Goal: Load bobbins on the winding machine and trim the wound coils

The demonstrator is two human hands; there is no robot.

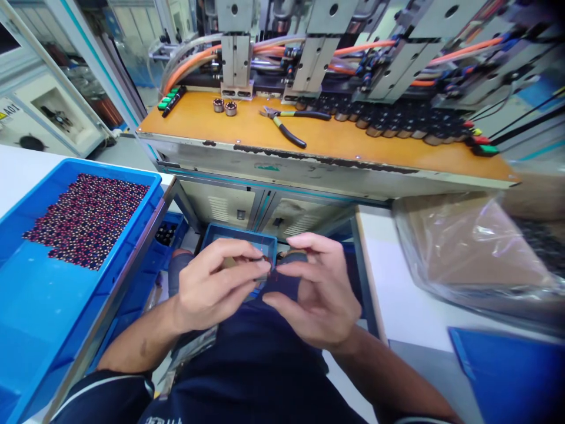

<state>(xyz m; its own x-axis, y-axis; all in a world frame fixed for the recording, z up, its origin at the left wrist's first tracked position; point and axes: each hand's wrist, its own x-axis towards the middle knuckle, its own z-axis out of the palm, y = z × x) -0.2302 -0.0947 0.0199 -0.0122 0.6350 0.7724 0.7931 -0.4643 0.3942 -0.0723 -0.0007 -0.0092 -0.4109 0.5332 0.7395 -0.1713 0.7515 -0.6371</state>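
In front of my lap, my left hand (220, 280) is closed, thumb and fingers pinching a small dark part (263, 275). Fingers cover most of that part, so its exact kind does not show. Just to the right, my right hand (315, 288) is curved with its thumb well apart from the fingers. Its index fingertip comes close to the part; whether it touches cannot be made out. Both hands hang above a blue bin (241, 231) on the floor side of the bench.
At left, a blue tray (39, 294) carries many small dark parts with red and pale dots (90, 221). Pliers (291, 121), two metal rings (225, 106) and rows of black-topped cylinders (397, 123) lie on the orange bench (194, 126) under machine heads. A plastic-lined box (459, 253) stands right.
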